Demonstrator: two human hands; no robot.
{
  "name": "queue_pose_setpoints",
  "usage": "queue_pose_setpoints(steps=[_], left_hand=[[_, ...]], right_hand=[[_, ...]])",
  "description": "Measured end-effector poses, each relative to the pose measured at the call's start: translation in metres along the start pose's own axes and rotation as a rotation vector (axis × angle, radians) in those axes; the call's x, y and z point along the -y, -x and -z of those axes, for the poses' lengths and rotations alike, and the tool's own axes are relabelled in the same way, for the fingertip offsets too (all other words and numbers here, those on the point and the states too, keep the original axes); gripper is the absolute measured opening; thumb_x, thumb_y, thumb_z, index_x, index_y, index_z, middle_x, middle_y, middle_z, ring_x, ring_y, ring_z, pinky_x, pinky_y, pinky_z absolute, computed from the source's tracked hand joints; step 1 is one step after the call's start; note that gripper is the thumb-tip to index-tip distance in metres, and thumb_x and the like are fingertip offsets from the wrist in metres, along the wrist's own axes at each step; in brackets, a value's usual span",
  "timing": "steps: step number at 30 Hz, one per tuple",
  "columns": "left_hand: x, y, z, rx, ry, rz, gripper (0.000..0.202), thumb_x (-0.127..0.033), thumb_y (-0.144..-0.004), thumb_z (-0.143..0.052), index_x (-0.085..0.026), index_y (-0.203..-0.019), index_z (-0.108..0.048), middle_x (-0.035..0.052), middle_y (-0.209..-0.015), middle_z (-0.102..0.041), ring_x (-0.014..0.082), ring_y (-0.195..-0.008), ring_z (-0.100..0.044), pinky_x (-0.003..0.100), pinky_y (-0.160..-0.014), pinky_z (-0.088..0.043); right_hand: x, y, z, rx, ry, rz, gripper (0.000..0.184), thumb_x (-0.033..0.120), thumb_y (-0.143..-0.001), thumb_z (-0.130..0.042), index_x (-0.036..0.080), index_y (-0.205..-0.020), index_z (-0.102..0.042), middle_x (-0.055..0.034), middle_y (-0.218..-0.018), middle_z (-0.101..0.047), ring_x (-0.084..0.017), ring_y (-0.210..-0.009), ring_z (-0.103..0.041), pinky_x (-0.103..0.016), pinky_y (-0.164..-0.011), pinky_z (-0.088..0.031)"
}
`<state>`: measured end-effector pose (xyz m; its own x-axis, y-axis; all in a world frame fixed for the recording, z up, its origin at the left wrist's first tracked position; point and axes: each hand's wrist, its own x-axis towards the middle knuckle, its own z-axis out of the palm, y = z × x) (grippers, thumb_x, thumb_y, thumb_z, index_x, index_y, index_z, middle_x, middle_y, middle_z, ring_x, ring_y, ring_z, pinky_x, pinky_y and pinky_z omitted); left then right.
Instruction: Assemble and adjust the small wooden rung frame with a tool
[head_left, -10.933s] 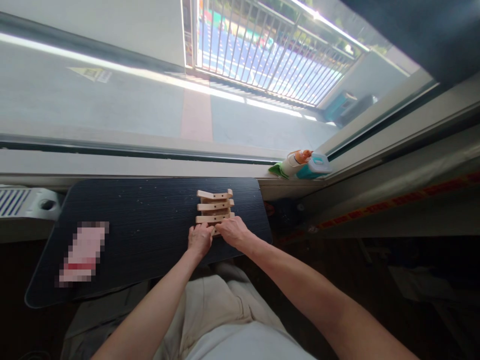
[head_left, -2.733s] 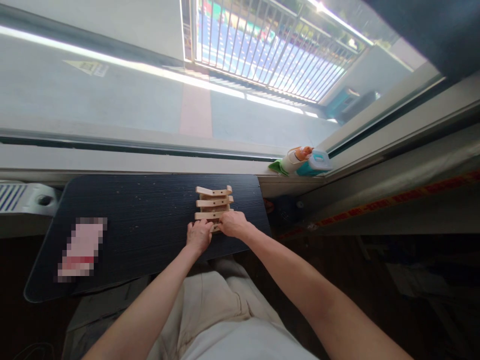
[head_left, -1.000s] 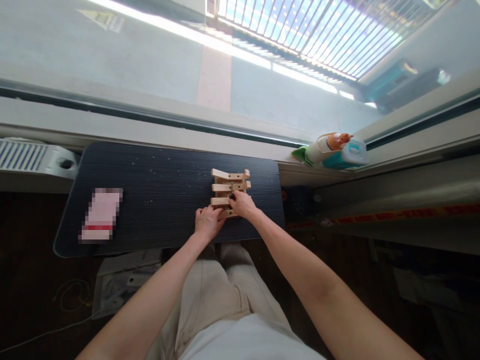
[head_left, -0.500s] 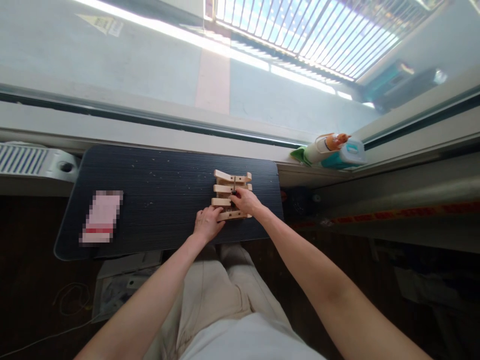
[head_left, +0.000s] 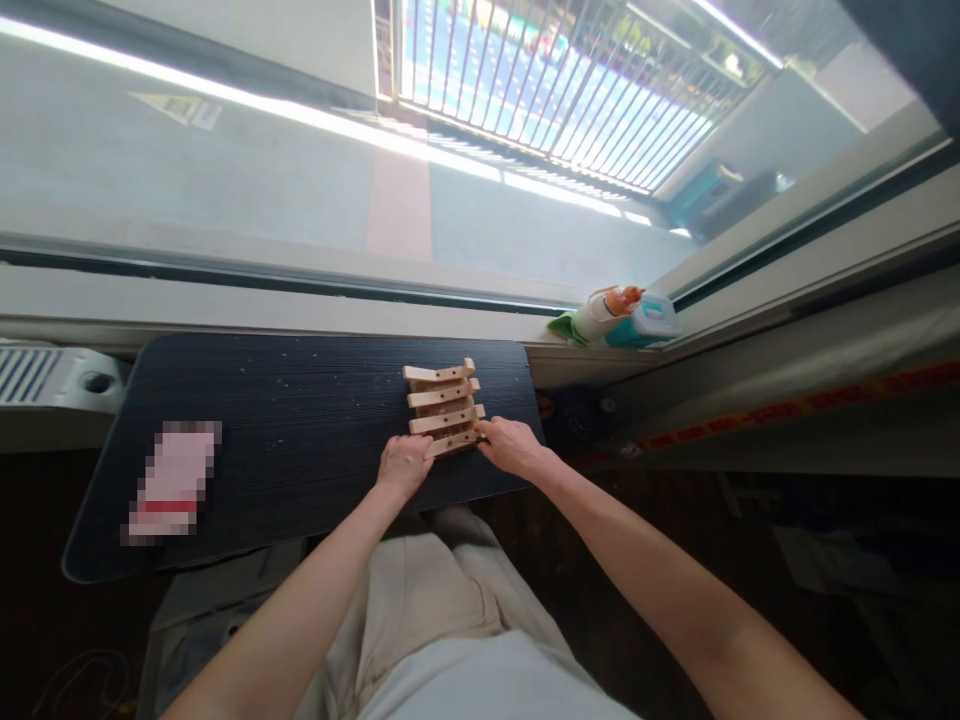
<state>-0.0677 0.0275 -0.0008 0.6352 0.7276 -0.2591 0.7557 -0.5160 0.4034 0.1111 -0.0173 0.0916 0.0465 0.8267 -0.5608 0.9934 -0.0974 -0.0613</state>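
My left hand and my right hand meet at the near end of a pale wooden rack of curved slats. It lies flat on the black wood-grain bench, towards the bench's right side and close to its front edge. My left fingers are curled, knuckles up, against the left end of the nearest slat. My right fingers touch its right end. Both sets of tips are hidden or too small to read, so I cannot tell whether either hand is gripping the slat or only resting on it.

The risk, as I judge it, comes from where the rack lies. It is close to the front edge, so a push towards me could slide it off into my lap. The slats also sit slightly skewed. If one hand presses harder than the other, the rack may twist out of line, or the nearest slat may lift off what it rests on.

A pink blurred flat packet lies well apart on the left. Pale crumbs dot the bench. Some white and teal bottles lie on the window sill beyond the bench's right corner.
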Motion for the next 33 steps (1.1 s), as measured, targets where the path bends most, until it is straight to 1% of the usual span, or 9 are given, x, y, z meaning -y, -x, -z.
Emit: queue_pose_setpoints(steps=[5, 9, 14, 20, 22, 25, 27, 29, 33], left_hand=[[0.000, -0.001, 0.002, -0.008, -0.034, -0.025, 0.017, -0.031, -0.074, -0.050, -0.022, -0.084, -0.062, 0.0055, -0.090, -0.066, 0.0218, -0.083, -0.058, 0.033, -0.075, -0.037], [0.000, 0.000, 0.001, -0.002, -0.023, -0.001, 0.017, -0.030, -0.074, -0.050, -0.023, -0.085, -0.061, 0.0050, -0.091, -0.066, 0.0211, -0.086, -0.058, 0.032, -0.077, -0.036], [-0.002, 0.000, 0.002, 0.011, -0.026, 0.018, 0.015, -0.030, -0.073, -0.051, -0.024, -0.082, -0.061, 0.0036, -0.091, -0.066, 0.0201, -0.087, -0.057, 0.032, -0.078, -0.036], [-0.003, 0.000, 0.004, 0.007, -0.047, 0.008, 0.015, -0.029, -0.072, -0.052, -0.024, -0.083, -0.061, 0.0030, -0.092, -0.066, 0.0199, -0.086, -0.057, 0.031, -0.076, -0.036], [-0.002, 0.000, 0.003, -0.001, -0.041, 0.000, 0.015, -0.028, -0.072, -0.052, -0.023, -0.083, -0.061, 0.0037, -0.091, -0.066, 0.0204, -0.085, -0.058, 0.031, -0.075, -0.036], [-0.002, -0.001, 0.002, -0.017, -0.031, -0.009, 0.014, -0.027, -0.071, -0.053, -0.023, -0.082, -0.062, 0.0047, -0.090, -0.066, 0.0213, -0.085, -0.058, 0.032, -0.075, -0.035], [-0.002, -0.001, 0.002, -0.022, -0.035, -0.009, 0.015, -0.026, -0.071, -0.053, -0.023, -0.083, -0.062, 0.0048, -0.090, -0.066, 0.0215, -0.085, -0.058, 0.032, -0.075, -0.035], [-0.003, 0.000, 0.003, -0.023, -0.043, -0.008, 0.015, -0.026, -0.071, -0.053, -0.023, -0.083, -0.062, 0.0047, -0.089, -0.067, 0.0213, -0.084, -0.058, 0.032, -0.075, -0.035], [-0.003, 0.001, 0.004, -0.031, -0.052, -0.018, 0.014, -0.027, -0.073, -0.051, -0.023, -0.080, -0.062, 0.0048, -0.088, -0.067, 0.0207, -0.083, -0.059, 0.032, -0.074, -0.035]], right_hand=[[0.013, -0.004, -0.003, -0.050, 0.016, 0.049, 0.028, 0.030, -0.085, -0.037, 0.025, -0.097, -0.062, -0.0068, -0.102, -0.057, -0.018, -0.088, -0.057, -0.028, -0.074, -0.042], [0.020, -0.010, -0.003, -0.058, 0.036, 0.083, 0.028, 0.029, -0.086, -0.037, 0.023, -0.093, -0.063, -0.0073, -0.101, -0.058, -0.018, -0.087, -0.057, -0.029, -0.074, -0.044], [0.024, -0.015, -0.003, -0.054, 0.067, 0.098, 0.027, 0.027, -0.085, -0.038, 0.022, -0.092, -0.064, -0.0085, -0.099, -0.058, -0.018, -0.084, -0.058, -0.029, -0.074, -0.045], [0.026, -0.019, -0.006, -0.063, 0.106, 0.123, 0.026, 0.021, -0.084, -0.039, 0.019, -0.092, -0.064, -0.0101, -0.097, -0.059, -0.018, -0.082, -0.059, -0.029, -0.073, -0.046], [0.028, -0.021, -0.006, -0.065, 0.128, 0.148, 0.027, 0.019, -0.084, -0.040, 0.018, -0.092, -0.065, -0.0116, -0.097, -0.059, -0.019, -0.081, -0.059, -0.029, -0.071, -0.047], [0.033, -0.023, -0.002, -0.063, 0.180, 0.221, 0.028, 0.014, -0.082, -0.040, 0.015, -0.089, -0.067, -0.0138, -0.096, -0.059, -0.020, -0.081, -0.060, -0.029, -0.069, -0.047], [0.037, -0.027, 0.001, -0.060, 0.200, 0.257, 0.028, 0.013, -0.082, -0.040, 0.014, -0.089, -0.067, -0.0147, -0.095, -0.059, -0.021, -0.083, -0.060, -0.030, -0.068, -0.048], [0.041, -0.031, 0.004, -0.047, 0.196, 0.242, 0.028, 0.015, -0.082, -0.041, 0.014, -0.090, -0.068, -0.0148, -0.093, -0.060, -0.022, -0.083, -0.060, -0.031, -0.068, -0.048], [0.044, -0.040, 0.004, -0.028, 0.159, 0.139, 0.025, 0.015, -0.081, -0.044, 0.014, -0.087, -0.068, -0.0133, -0.086, -0.065, -0.022, -0.080, -0.062, -0.030, -0.067, -0.048]])
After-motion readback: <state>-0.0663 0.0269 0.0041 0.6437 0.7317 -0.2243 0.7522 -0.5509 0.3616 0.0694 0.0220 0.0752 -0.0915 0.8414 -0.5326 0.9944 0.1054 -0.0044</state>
